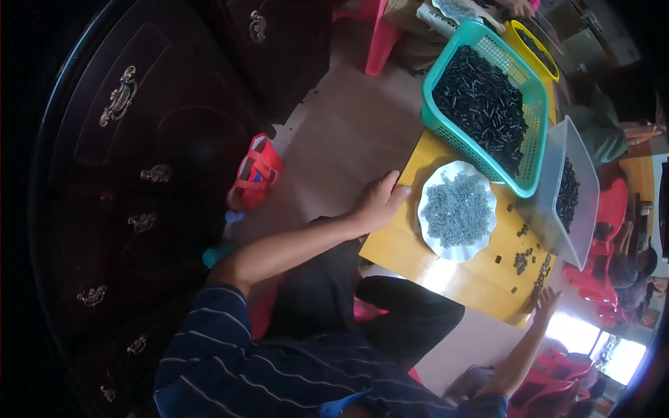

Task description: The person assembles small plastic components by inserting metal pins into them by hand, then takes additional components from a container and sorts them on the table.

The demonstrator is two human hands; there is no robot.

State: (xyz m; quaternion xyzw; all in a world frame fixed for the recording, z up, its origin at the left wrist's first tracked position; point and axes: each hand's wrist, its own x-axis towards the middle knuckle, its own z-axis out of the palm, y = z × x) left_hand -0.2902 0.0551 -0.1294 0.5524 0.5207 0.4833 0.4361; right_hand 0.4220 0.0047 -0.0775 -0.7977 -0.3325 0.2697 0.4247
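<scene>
Simply both hands, left and right, flat on opposite edges of the yellow table.

Baskets: 2, 1 teal & 1 yellow | clear tub: 1 | white plate: 1 | yellow table: 1 | red bag: 1 | hands: 2, L & R | small loose black pcs: too many to count

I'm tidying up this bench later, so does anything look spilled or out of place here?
Yes. Small dark loose pieces lie scattered on the yellow table, between the white plate of grey parts and the clear bin, trailing toward the right hand. The teal basket overhangs the table's far edge.
</scene>
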